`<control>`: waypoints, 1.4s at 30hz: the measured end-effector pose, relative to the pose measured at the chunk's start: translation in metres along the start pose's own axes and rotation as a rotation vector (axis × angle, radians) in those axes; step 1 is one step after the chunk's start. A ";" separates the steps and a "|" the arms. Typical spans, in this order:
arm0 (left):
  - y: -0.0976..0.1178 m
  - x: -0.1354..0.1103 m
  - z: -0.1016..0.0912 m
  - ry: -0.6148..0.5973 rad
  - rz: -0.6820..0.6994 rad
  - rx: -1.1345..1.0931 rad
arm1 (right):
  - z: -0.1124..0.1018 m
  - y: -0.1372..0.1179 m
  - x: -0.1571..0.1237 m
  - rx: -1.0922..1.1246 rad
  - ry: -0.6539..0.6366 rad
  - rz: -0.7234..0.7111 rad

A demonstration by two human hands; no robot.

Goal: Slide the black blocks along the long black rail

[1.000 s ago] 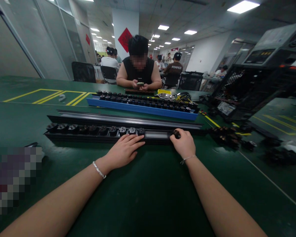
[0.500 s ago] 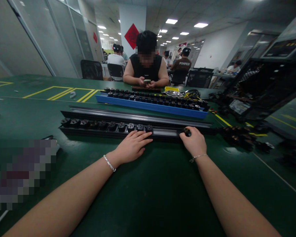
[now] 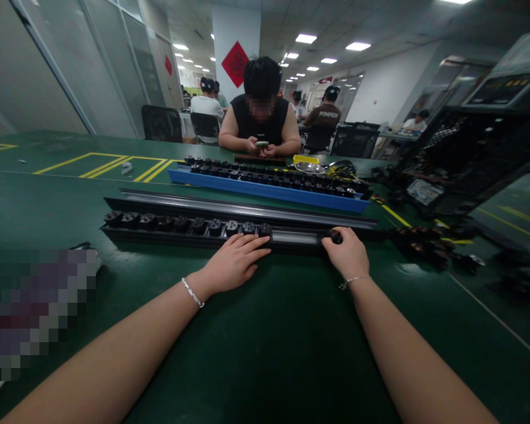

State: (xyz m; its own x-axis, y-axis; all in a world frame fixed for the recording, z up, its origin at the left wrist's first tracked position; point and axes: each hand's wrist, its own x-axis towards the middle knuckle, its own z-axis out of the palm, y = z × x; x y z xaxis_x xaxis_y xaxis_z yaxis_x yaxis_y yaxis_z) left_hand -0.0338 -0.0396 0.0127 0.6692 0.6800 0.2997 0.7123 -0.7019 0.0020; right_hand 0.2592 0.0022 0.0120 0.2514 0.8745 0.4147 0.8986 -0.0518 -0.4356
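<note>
A long black channel (image 3: 295, 237) lies across the table in front of me. Several round black socket modules (image 3: 198, 225) sit in a row along its left and middle part. My left hand (image 3: 235, 264) rests with fingers stretched out on the channel's front edge, by the last modules of the row. Toward the channel's right end, my right hand (image 3: 348, 250) pinches another small round black module (image 3: 336, 237), partly hidden by the fingers. Between that module and the row, the channel's bare inside shows.
Behind lies a second black channel (image 3: 242, 209), then a blue tray (image 3: 265, 189) with rows of modules. Loose black parts (image 3: 433, 244) lie in a pile at right, near a dark machine (image 3: 459, 153). Across the table (image 3: 287, 330) a person (image 3: 260, 112) holds a phone.
The view has shifted very slightly. Both hands stay at the channel, and the module in my right hand appears slightly turned, its top now darker.
</note>
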 end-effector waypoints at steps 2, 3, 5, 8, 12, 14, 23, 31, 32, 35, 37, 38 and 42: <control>0.000 0.000 0.000 0.000 0.002 0.003 | -0.003 -0.003 -0.001 0.013 0.002 0.044; 0.000 0.000 0.000 0.001 0.003 0.005 | -0.005 -0.004 -0.001 0.020 -0.002 0.065; 0.000 0.000 0.001 0.006 0.005 0.005 | -0.008 -0.007 -0.001 0.031 -0.018 0.089; 0.000 0.000 0.001 0.005 0.006 0.002 | -0.012 -0.009 -0.001 0.042 -0.033 0.118; 0.000 0.000 -0.001 -0.005 0.002 -0.002 | -0.015 -0.010 -0.001 0.037 -0.046 0.156; 0.000 0.000 -0.001 -0.006 0.003 -0.005 | -0.015 -0.010 0.000 0.025 -0.055 0.181; 0.000 0.000 -0.001 -0.008 -0.005 -0.006 | -0.010 0.002 0.003 0.019 -0.030 0.133; 0.000 0.000 -0.001 0.004 0.008 -0.008 | -0.010 0.006 0.003 0.044 -0.002 0.098; 0.000 0.000 -0.001 0.004 0.007 -0.007 | -0.011 0.006 0.003 0.034 -0.008 0.127; 0.000 0.000 -0.001 0.000 0.004 -0.006 | -0.013 0.008 0.004 0.034 -0.023 0.199; 0.000 0.000 -0.001 0.004 0.006 -0.009 | -0.013 0.010 0.005 0.042 -0.021 0.208; 0.000 0.000 -0.001 0.006 0.007 -0.010 | -0.013 0.011 0.006 0.044 -0.020 0.208; 0.000 0.000 -0.002 0.010 0.010 -0.009 | -0.014 0.011 0.006 0.046 -0.022 0.216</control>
State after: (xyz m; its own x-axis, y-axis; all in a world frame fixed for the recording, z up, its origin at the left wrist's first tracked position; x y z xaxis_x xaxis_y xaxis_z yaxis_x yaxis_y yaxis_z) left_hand -0.0341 -0.0399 0.0142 0.6743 0.6705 0.3095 0.7034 -0.7107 0.0071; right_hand 0.2759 0.0002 0.0208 0.4279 0.8557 0.2910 0.8072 -0.2170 -0.5489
